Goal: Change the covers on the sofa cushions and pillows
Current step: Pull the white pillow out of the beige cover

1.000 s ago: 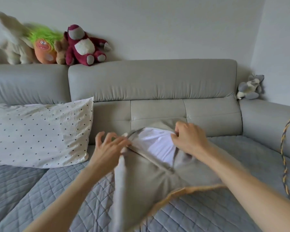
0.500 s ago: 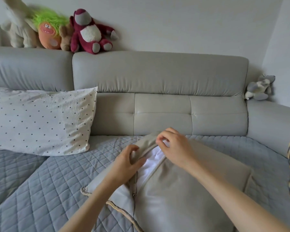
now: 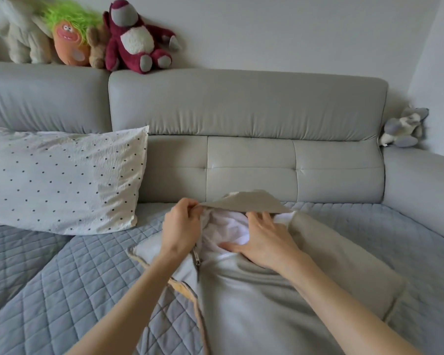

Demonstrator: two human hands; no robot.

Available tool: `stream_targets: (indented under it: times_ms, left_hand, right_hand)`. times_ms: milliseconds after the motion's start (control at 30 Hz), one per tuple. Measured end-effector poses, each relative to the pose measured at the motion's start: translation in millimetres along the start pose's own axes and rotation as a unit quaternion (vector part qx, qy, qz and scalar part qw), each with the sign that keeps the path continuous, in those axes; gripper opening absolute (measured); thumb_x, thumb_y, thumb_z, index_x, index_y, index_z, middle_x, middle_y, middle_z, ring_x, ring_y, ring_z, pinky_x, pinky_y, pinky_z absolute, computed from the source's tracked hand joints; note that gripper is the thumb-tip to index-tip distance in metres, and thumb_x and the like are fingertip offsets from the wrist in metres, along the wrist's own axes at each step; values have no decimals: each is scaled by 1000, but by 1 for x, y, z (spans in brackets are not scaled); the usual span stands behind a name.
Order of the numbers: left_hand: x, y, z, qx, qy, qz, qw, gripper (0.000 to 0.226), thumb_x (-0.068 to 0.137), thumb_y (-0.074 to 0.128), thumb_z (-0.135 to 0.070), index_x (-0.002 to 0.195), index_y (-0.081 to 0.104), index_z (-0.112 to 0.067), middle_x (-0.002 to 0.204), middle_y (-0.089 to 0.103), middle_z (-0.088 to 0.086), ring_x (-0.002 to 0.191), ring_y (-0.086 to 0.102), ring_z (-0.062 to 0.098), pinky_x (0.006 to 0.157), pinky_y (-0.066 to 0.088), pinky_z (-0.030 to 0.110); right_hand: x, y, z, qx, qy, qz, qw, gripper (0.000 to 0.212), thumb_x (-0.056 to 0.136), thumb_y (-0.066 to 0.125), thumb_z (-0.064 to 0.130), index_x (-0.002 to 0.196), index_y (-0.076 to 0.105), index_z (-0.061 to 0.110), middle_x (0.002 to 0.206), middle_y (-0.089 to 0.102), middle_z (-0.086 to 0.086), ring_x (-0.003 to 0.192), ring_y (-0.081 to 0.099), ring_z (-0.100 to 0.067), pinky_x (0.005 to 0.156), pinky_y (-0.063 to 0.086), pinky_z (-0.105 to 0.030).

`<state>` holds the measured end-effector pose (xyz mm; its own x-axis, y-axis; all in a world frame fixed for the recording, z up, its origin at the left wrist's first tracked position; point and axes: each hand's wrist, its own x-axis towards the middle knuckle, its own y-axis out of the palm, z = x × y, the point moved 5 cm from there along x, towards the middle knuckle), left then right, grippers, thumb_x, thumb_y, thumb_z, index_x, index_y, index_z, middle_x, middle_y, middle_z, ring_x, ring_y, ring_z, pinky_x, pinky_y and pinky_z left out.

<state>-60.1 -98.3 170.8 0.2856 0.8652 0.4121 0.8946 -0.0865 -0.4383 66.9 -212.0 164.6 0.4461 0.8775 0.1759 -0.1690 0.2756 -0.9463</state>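
The left hand (image 3: 181,228) pinches the beige cover (image 3: 254,303) flap up; the right hand (image 3: 263,239), fingers seemingly flat, presses the white insert (image 3: 226,225); next, pull it out or tuck it in.

You have a beige cover (image 3: 280,303) with yellow piping over a white insert (image 3: 228,226); a white pillow (image 3: 62,180) with black dots; a blue-grey diamond-quilted throw (image 3: 62,290); a pale grey sofa (image 3: 241,106).

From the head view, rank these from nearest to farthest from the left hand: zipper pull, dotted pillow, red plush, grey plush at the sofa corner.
1. Zipper pull: just below the left hand, on the cover's opening.
2. Dotted pillow: to its left, against the backrest.
3. Red plush: up on the backrest top, left of centre.
4. Grey plush: far right, in the sofa corner.
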Motion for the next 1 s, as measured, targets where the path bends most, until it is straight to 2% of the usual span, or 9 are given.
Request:
stream_targets:
  times_ms: [133, 267, 433, 500, 600, 800, 867, 933, 1000]
  left_hand:
    - [12, 8, -19, -90, -23, 84, 992, 14, 93, 53, -9, 84, 64, -11, 75, 62, 2, 77, 58, 20, 72, 46, 30]
    - [0, 24, -19, -135, -81, 170, 973, 24, 93, 53, -9, 72, 63, -14, 70, 61, 8, 68, 56, 18, 67, 46, 27]
    - [-4, 24, 2, -237, -203, 267, 912, 20, 93, 49, -4, 78, 63, -2, 69, 62, 12, 55, 59, 17, 52, 47, 21]
    - [-5, 21, 9, -264, -239, 308, 882, 18, 93, 48, -4, 82, 63, -2, 70, 63, 12, 56, 61, 18, 53, 49, 22]
    - [-8, 15, 22, -280, -280, 346, 851, 19, 95, 45, -8, 93, 63, -3, 81, 65, 11, 69, 62, 20, 64, 50, 28]
    - [-4, 5, 23, -273, -261, 343, 860, 17, 95, 46, -4, 96, 62, 0, 86, 63, 12, 77, 59, 20, 58, 54, 21]
    - [-4, 8, 19, -286, -239, 322, 870, 17, 96, 44, -1, 94, 60, 4, 89, 62, 16, 77, 59, 21, 61, 54, 22]
    - [-6, 8, 20, -286, -214, 315, 880, 17, 96, 42, -2, 94, 58, 4, 94, 60, 20, 78, 58, 22, 67, 52, 25]
    - [-9, 7, 22, -228, -164, 320, 905, 13, 95, 51, -13, 102, 57, -4, 100, 62, 19, 80, 60, 20, 70, 50, 25]
  right_hand:
    - [-25, -9, 6, -100, -17, -42, 994, 81, 79, 47, 71, 139, 27, 19, 134, 43, -11, 112, 53, -32, 84, 43, -36]
    - [-44, -16, -1, -140, -31, -189, 971, 51, 66, 43, 69, 77, 62, 22, 74, 62, 1, 58, 62, -22, 48, 38, -26]
    - [-42, -25, 33, 40, -158, -295, 941, 32, 79, 50, 45, 68, 61, 17, 74, 50, 2, 66, 53, -18, 60, 40, -25]
    - [-34, -30, 50, 87, -175, -273, 942, 28, 84, 50, 39, 75, 57, 14, 78, 52, 0, 70, 55, -20, 62, 34, -21]
    - [-16, -4, 57, 40, -124, -173, 976, 43, 81, 60, 49, 94, 58, 8, 96, 58, -8, 89, 57, -29, 72, 41, -34]
    - [-15, 33, 55, -72, -14, -211, 975, 84, 52, 30, 85, 62, 64, 9, 58, 61, -6, 54, 59, -23, 55, 51, -35]
    - [-10, 41, 52, -114, -13, -184, 976, 77, 43, 57, 82, 59, 66, 7, 53, 61, -9, 50, 59, -24, 58, 52, -38]
    - [-6, 48, 53, -144, -45, -188, 971, 55, 29, 82, 58, 51, 64, 11, 43, 57, -4, 41, 56, -19, 56, 50, -28]
    - [-7, 49, 57, -142, -87, -191, 967, 40, 26, 86, 40, 45, 60, 16, 37, 52, -1, 33, 51, -15, 46, 39, -17]
